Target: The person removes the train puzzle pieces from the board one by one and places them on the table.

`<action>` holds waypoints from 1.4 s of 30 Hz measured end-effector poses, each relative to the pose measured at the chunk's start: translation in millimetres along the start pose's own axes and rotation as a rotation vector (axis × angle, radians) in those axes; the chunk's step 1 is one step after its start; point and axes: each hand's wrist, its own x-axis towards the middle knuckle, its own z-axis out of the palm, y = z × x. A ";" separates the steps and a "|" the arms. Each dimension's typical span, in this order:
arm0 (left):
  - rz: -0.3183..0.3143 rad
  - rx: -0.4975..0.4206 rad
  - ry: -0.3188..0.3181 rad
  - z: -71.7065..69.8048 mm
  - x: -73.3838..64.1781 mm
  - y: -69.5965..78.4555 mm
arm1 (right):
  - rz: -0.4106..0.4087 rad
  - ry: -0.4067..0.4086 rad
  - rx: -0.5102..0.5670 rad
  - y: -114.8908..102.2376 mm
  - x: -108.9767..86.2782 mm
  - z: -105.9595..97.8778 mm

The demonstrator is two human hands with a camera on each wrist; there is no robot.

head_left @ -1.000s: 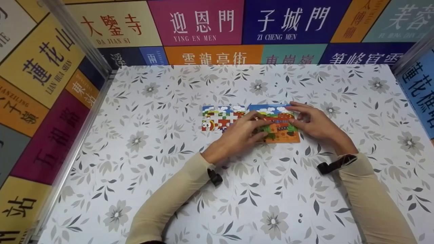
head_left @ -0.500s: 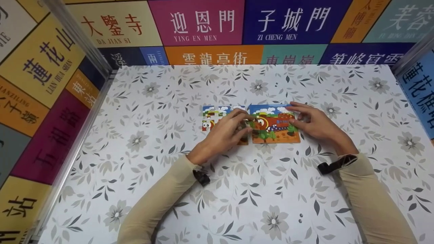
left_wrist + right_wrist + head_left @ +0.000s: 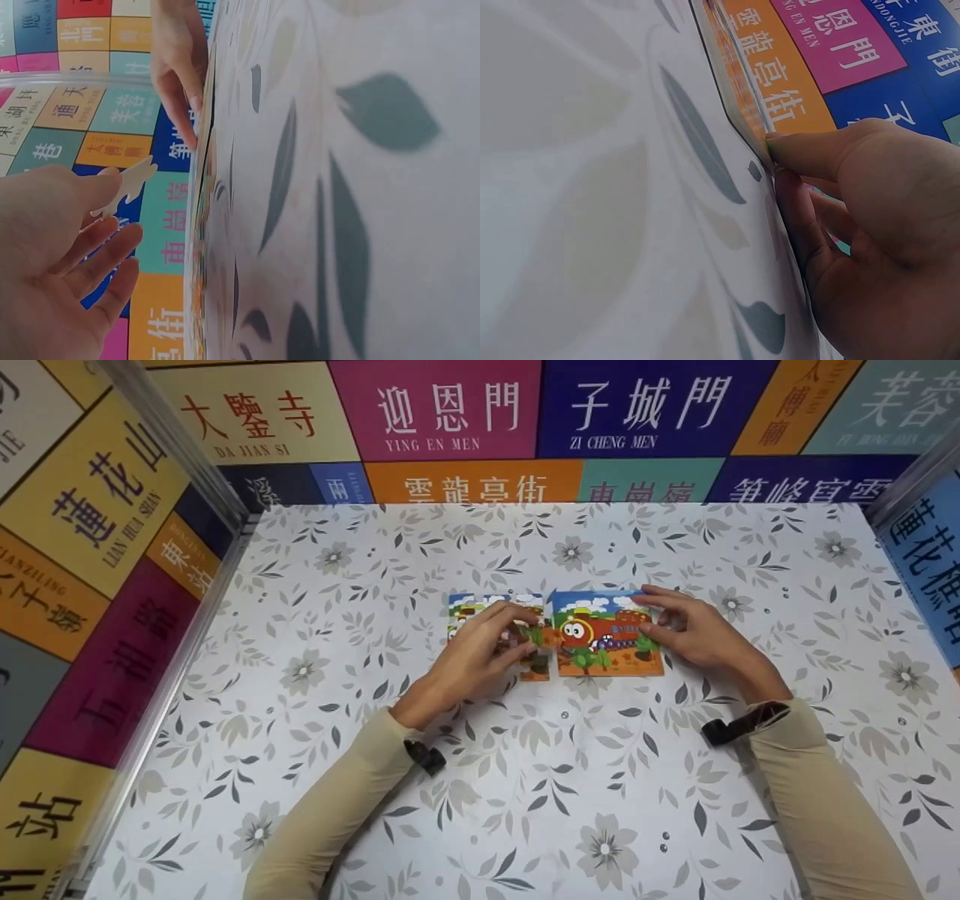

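In the head view a picture card with a red cartoon train lies flat on the table. Beside it on the left is a jigsaw puzzle of matching colours with white gaps. My left hand hovers over this puzzle and covers much of it. A small jigsaw piece is pinched between its thumb and index finger, seen pale and edge-on in the left wrist view. At the card's right edge my right hand holds the corner, its thumb low at the edge in the right wrist view.
A white cloth with grey flowers and leaves covers the table. Behind it and at both sides stand panels with coloured squares of writing. Dark camera straps circle the wrists.
My left hand has moved left from over the train card to over the jigsaw puzzle, uncovering the card's picture. My right hand has stayed at the card's edge.
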 end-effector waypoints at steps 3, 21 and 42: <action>-0.011 -0.033 0.014 -3.3 -3.7 -2.5 | 0.022 -0.006 0.012 -0.9 -0.7 0.4; -0.036 -0.010 0.078 -20.8 -18.8 -8.2 | 0.031 -0.013 0.017 -0.9 -0.1 0.8; -0.038 0.109 -0.078 -36.8 -39.2 -17.8 | 0.050 -0.012 0.012 -0.8 0.4 -0.2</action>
